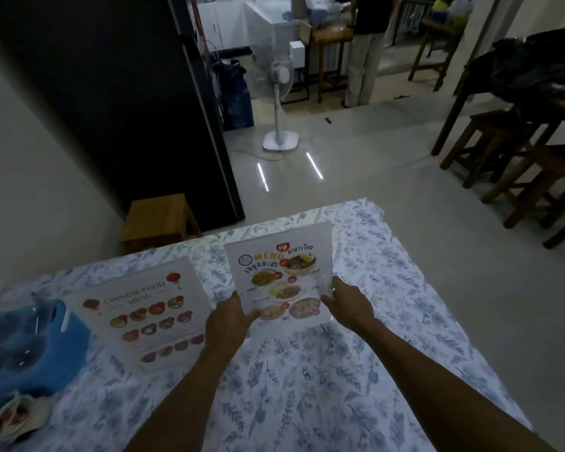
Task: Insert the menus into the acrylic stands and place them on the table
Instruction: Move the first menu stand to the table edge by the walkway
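A Thai food menu in a clear acrylic stand [279, 272] stands upright on the floral tablecloth [307, 370] near the table's far edge. My left hand [230, 321] grips its lower left edge and my right hand [348, 303] grips its lower right edge. To its left, a Chinese food menu in an acrylic stand [147, 313] leans back on the table, apart from both hands.
A blue container [23, 350] sits at the table's left edge, with a small printed item [17, 415] in front of it. Beyond the table are a wooden stool [159, 220], a white standing fan [279, 99], wooden stools and a table [519, 158] at right, and a person [366, 50] standing far back.
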A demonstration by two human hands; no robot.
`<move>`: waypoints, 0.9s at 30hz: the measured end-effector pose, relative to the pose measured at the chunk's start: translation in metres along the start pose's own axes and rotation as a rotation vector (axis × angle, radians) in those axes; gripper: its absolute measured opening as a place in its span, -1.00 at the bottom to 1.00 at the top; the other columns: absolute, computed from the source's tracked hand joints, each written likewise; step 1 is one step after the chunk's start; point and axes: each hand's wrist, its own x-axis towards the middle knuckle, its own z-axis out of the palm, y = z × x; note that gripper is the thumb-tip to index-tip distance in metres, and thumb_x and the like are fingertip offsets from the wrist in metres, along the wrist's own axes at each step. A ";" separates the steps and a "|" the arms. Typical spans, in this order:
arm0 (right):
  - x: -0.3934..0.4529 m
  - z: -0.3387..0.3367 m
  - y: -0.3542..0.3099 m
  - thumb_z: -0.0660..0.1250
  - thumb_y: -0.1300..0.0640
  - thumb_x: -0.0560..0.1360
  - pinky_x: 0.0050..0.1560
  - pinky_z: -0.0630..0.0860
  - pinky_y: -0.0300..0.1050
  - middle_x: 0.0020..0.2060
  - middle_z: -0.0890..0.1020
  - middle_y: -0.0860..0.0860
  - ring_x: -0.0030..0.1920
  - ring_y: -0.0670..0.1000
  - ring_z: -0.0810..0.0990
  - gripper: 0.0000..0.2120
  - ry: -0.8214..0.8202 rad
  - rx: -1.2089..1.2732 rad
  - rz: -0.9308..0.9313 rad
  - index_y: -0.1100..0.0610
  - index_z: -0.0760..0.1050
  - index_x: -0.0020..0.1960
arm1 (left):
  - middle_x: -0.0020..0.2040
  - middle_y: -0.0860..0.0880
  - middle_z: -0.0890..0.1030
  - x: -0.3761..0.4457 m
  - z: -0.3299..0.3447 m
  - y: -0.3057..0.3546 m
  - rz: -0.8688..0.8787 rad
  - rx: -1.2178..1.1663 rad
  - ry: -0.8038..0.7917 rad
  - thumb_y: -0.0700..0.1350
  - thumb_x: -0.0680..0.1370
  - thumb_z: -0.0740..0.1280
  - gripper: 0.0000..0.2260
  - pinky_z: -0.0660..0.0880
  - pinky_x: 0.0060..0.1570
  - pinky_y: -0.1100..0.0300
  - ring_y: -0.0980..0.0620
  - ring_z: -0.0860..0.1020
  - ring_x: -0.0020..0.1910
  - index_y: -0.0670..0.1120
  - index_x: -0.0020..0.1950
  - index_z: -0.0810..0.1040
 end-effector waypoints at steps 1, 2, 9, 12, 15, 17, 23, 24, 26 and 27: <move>-0.002 -0.003 0.000 0.25 -0.09 0.58 0.05 0.59 0.08 0.19 0.62 0.12 0.13 0.17 0.62 -0.59 0.001 -0.006 0.009 0.10 0.38 0.33 | 0.15 -0.09 0.68 0.000 -0.001 0.001 0.025 -0.016 0.003 0.20 0.48 0.43 -0.49 0.62 -0.05 0.05 -0.10 0.67 0.04 -0.08 0.30 0.52; -0.006 -0.005 0.001 0.25 -0.09 0.58 0.05 0.59 0.07 0.19 0.62 0.12 0.14 0.17 0.62 -0.59 0.009 -0.008 0.018 0.10 0.38 0.34 | 0.15 -0.09 0.68 -0.002 -0.003 0.002 0.044 -0.026 0.002 0.19 0.48 0.44 -0.50 0.61 -0.04 0.05 -0.10 0.67 0.05 -0.08 0.30 0.53; -0.048 -0.022 0.004 0.25 -0.14 0.58 0.05 0.62 0.11 0.21 0.63 0.09 0.14 0.14 0.63 -0.54 0.087 0.000 0.061 0.07 0.37 0.39 | 0.15 -0.09 0.69 -0.014 -0.015 0.015 0.177 -0.096 -0.003 0.12 0.47 0.48 -0.53 0.61 -0.09 0.10 -0.08 0.67 0.03 -0.06 0.30 0.55; -0.066 -0.028 0.012 0.24 -0.14 0.59 -0.01 0.59 0.01 0.23 0.62 0.09 0.16 0.14 0.62 -0.54 0.136 -0.001 0.092 0.07 0.37 0.40 | 0.18 -0.07 0.68 -0.018 -0.017 0.025 0.262 -0.125 -0.040 0.14 0.47 0.48 -0.51 0.62 -0.06 0.06 -0.07 0.67 0.06 -0.03 0.33 0.54; -0.084 -0.038 0.026 0.23 -0.14 0.59 -0.03 0.56 -0.03 0.23 0.63 0.07 0.16 0.13 0.62 -0.55 0.189 0.015 0.133 0.05 0.37 0.40 | 0.16 -0.07 0.69 -0.019 -0.017 0.044 0.337 -0.126 -0.068 0.16 0.46 0.48 -0.50 0.58 -0.16 0.13 -0.06 0.67 0.03 -0.03 0.32 0.55; -0.093 -0.048 0.038 0.24 -0.14 0.58 0.00 0.61 0.03 0.19 0.64 0.06 0.13 0.12 0.63 -0.57 0.228 0.023 0.164 0.03 0.39 0.37 | 0.13 -0.06 0.69 -0.020 -0.015 0.062 0.382 -0.131 -0.092 0.20 0.44 0.48 -0.49 0.54 -0.22 0.16 -0.06 0.67 0.00 -0.01 0.30 0.56; -0.085 -0.082 0.080 0.27 -0.12 0.55 0.02 0.62 0.09 0.16 0.66 0.07 0.09 0.16 0.65 -0.57 0.292 0.029 0.205 0.03 0.39 0.35 | 0.07 -0.04 0.70 -0.006 0.006 0.119 0.468 -0.162 -0.131 0.29 0.39 0.45 -0.48 0.61 -0.20 0.10 -0.05 0.68 -0.05 0.05 0.25 0.56; -0.078 -0.087 0.087 0.27 -0.13 0.55 0.03 0.61 0.06 0.16 0.66 0.08 0.10 0.17 0.65 -0.58 0.290 0.028 0.211 0.04 0.41 0.33 | 0.06 -0.04 0.70 -0.001 0.011 0.127 0.472 -0.167 -0.136 0.31 0.38 0.44 -0.47 0.61 -0.21 0.09 -0.05 0.68 -0.06 0.06 0.24 0.56; -0.062 -0.099 0.100 0.26 -0.16 0.55 0.03 0.62 0.08 0.14 0.66 0.08 0.08 0.18 0.65 -0.58 0.283 0.027 0.211 0.04 0.42 0.31 | 0.05 -0.04 0.69 0.012 0.021 0.143 0.472 -0.159 -0.138 0.33 0.38 0.41 -0.46 0.61 -0.21 0.09 -0.06 0.67 -0.07 0.06 0.24 0.55; -0.052 -0.103 0.107 0.25 -0.18 0.54 0.02 0.63 0.12 0.13 0.67 0.08 0.06 0.16 0.66 -0.58 0.273 0.024 0.213 0.04 0.41 0.29 | 0.05 -0.05 0.69 0.020 0.026 0.151 0.465 -0.155 -0.140 0.32 0.39 0.41 -0.46 0.61 -0.21 0.10 -0.06 0.68 -0.07 0.06 0.25 0.55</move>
